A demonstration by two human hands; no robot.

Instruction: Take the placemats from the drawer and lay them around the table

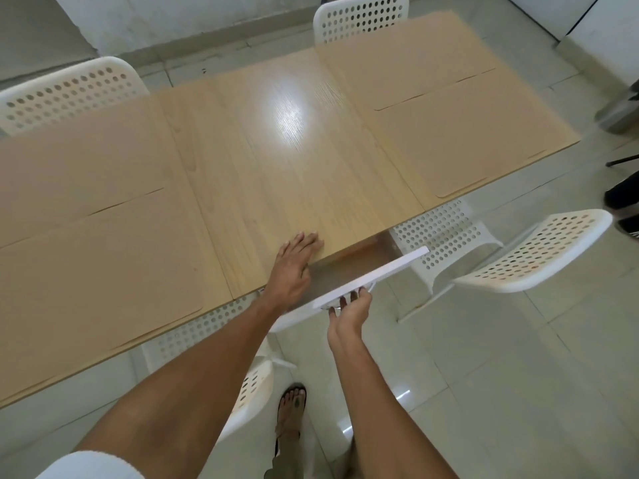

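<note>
Tan placemats lie flat on the wooden table (276, 160): two side by side at the left end, far placemat (76, 167) and near placemat (100, 281), and two at the right end, far placemat (404, 60) and near placemat (470, 143). A drawer (349, 267) stands pulled out from the table's near edge, its white front (373, 274) tilted toward me; the visible inside shows no mats. My left hand (294, 264) rests flat on the table edge beside the drawer. My right hand (349, 309) touches the metal handle under the drawer front with its fingertips.
White perforated chairs surround the table: far left chair (69, 91), far right chair (359, 15), near right chair (532, 250), and one tucked under the near edge (193, 333). My sandalled foot (292, 409) stands on the tiled floor. Dark objects sit at the right edge (622, 112).
</note>
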